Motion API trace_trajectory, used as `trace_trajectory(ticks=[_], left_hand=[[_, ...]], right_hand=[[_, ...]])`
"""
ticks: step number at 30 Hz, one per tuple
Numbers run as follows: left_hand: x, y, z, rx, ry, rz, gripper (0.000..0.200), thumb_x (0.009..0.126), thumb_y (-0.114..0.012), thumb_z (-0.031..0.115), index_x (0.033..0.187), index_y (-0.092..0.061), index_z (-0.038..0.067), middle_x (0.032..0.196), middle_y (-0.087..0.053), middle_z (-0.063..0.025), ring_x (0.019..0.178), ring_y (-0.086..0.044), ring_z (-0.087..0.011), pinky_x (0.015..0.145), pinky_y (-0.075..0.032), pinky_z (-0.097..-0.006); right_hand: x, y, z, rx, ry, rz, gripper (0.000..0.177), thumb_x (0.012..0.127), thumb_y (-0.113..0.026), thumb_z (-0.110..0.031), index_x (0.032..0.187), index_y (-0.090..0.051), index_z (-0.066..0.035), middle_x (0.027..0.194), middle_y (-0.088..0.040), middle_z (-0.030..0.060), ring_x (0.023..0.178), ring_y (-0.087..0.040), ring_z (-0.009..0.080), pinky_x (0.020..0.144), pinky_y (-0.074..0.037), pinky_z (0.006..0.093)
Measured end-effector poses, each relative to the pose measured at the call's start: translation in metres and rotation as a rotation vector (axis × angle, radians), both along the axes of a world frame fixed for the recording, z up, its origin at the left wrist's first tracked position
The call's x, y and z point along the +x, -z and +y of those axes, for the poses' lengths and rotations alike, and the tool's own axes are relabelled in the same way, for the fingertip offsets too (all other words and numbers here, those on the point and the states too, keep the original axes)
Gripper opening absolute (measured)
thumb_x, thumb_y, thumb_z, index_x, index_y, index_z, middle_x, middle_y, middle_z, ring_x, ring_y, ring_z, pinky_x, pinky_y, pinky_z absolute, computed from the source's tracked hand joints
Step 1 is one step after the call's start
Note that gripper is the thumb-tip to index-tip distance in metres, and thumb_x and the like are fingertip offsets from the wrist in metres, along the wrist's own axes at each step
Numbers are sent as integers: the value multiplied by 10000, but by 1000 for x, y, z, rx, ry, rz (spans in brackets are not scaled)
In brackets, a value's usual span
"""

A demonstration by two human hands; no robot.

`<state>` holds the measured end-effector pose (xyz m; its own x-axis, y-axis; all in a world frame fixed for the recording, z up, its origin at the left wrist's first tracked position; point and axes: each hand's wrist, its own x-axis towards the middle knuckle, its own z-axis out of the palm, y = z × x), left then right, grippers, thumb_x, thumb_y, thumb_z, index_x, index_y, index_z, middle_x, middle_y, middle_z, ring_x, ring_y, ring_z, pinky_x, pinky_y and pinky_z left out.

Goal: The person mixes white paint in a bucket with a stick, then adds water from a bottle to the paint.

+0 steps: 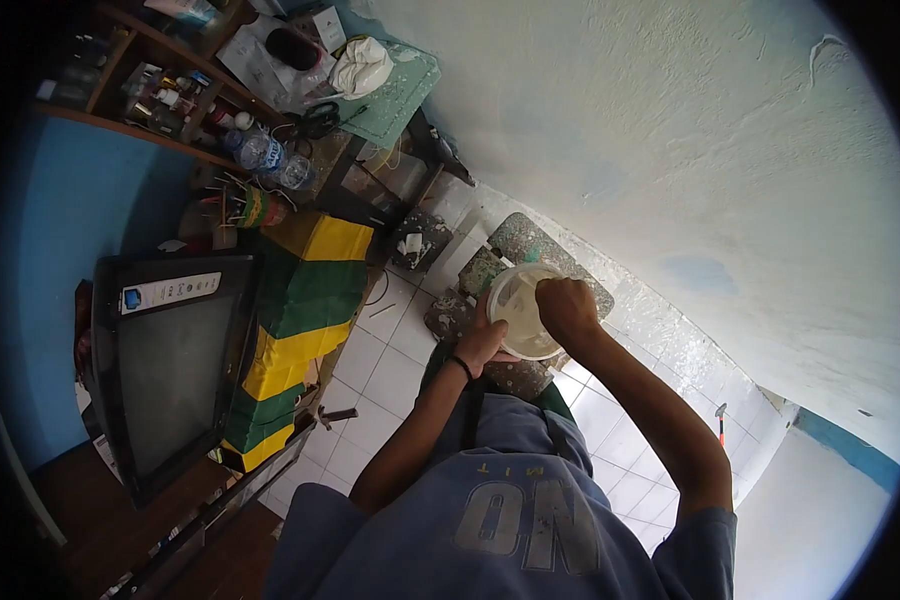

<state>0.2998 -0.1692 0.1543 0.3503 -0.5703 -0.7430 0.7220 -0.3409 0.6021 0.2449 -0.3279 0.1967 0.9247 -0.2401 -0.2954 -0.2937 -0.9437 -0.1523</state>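
Observation:
A round white plastic tub (497, 312) with pale, whitish contents sits in front of my body, tilted slightly toward me. My left hand (482, 342) grips its left side, thumb at the rim and fingers beneath. A dark band circles that wrist. My right hand (567, 312) is closed in a fist over the tub's right rim. Whatever it holds is hidden by the fist and the tub wall. Around the tub are grey speckled, paint-spattered slabs (542, 238), partly covered by it.
A rough, patchy white wall (670, 130) rises ahead and right. White floor tiles (390, 375) lie below. On the left stand a dark-framed screen (182, 375), a green-and-yellow striped cloth (315, 290), plastic bottles (260, 152) and a wooden shelf (120, 70). A hammer (721, 425) is at right.

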Motion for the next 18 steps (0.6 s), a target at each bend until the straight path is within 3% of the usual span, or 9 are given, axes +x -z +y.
trace_trajectory(ticks=[1,5,8,12,18], left_hand=[[0,0,0,-3,-1,1,735,751,-453,30,1426,-208,186,1328,-371,-155,1174,-497,-355,726,-610,-493],[1,20,3,-33,23,37,800,776,-464,55,1472,-126,258,1379,-339,-148,1200,-461,-390,710,-607,-498],[3,13,2,-14,18,27,793,781,-478,66,1470,-129,247,1376,-347,-152,1188,-474,-392,707,-606,-503],[2,14,2,-17,-8,44,780,780,-485,73,1464,-146,237,1374,-351,-153,1198,-466,-394,703,-606,-505],[2,18,2,-28,9,19,775,783,-493,83,1461,-150,236,1388,-336,-151,1222,-440,-398,704,-604,-512]], right_hand=[[-1,8,-1,22,-27,-2,103,761,-578,-81,738,-635,1,724,-667,179,653,-685,297,567,-554,392],[-7,27,14,110,-24,-49,74,763,-570,-56,783,-601,7,726,-652,190,655,-678,314,583,-553,391],[-21,40,30,83,-61,-47,67,765,-571,-53,784,-589,8,707,-641,183,657,-673,307,593,-549,389],[-29,31,28,204,-105,27,75,811,-571,-83,801,-595,-13,714,-644,161,666,-669,311,596,-539,407],[-19,0,12,133,-79,53,90,809,-580,-98,794,-625,-22,718,-647,165,662,-674,296,577,-542,396]])
